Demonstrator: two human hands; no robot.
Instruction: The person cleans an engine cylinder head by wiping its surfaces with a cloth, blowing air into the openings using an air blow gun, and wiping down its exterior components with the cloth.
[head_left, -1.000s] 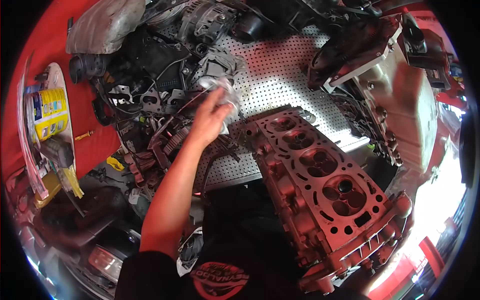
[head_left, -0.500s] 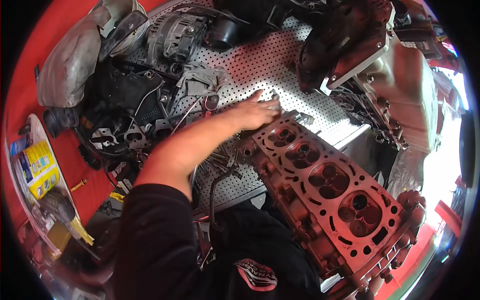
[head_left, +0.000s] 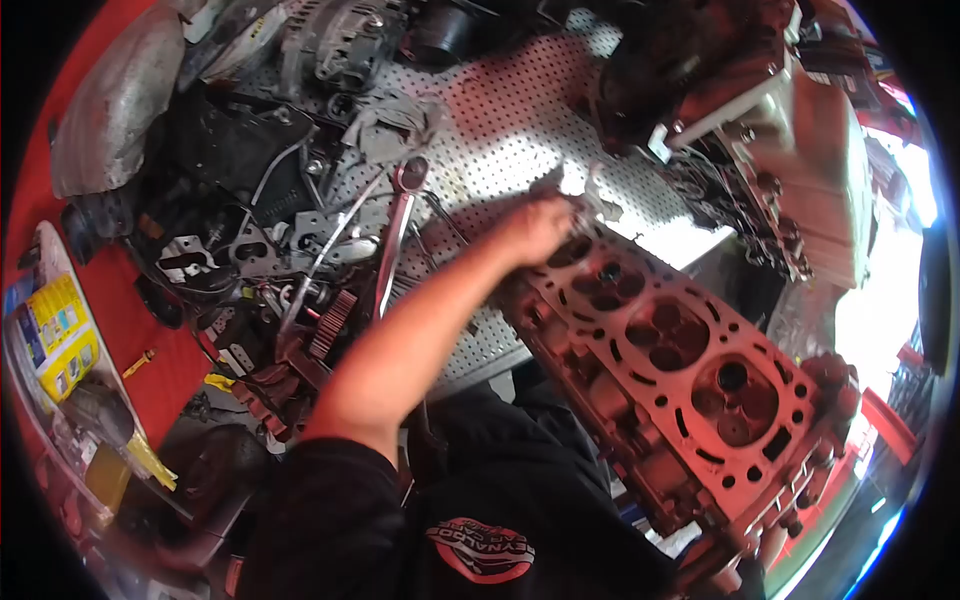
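Note:
The cylinder head (head_left: 655,285) lies at a slant right of centre, its flat face with round combustion chambers turned up. At its far left end is my left hand (head_left: 545,228), fingers curled and partly blurred, touching or just over the corner by the first chamber. A small greyish-white thing (head_left: 598,195) shows beyond the fingers, too blurred to name. My right hand is not visible. Left of my forearm, a ratchet wrench (head_left: 393,240) lies among metal parts, and a crumpled grey rag (head_left: 390,128) rests on the perforated metal table (head_left: 500,130).
An alternator (head_left: 340,45) and a dark bracket (head_left: 235,145) stand at the back left. A large metal cover (head_left: 815,180) is at the right. On the left, a tray (head_left: 85,300) holds a yellow-labelled container (head_left: 55,330). Loose engine parts crowd the table's left side.
My left hand has gone from the rag area to the far end of the cylinder head. Its spread fingers have since curled. The view has shifted, and the ratchet wrench shows fully.

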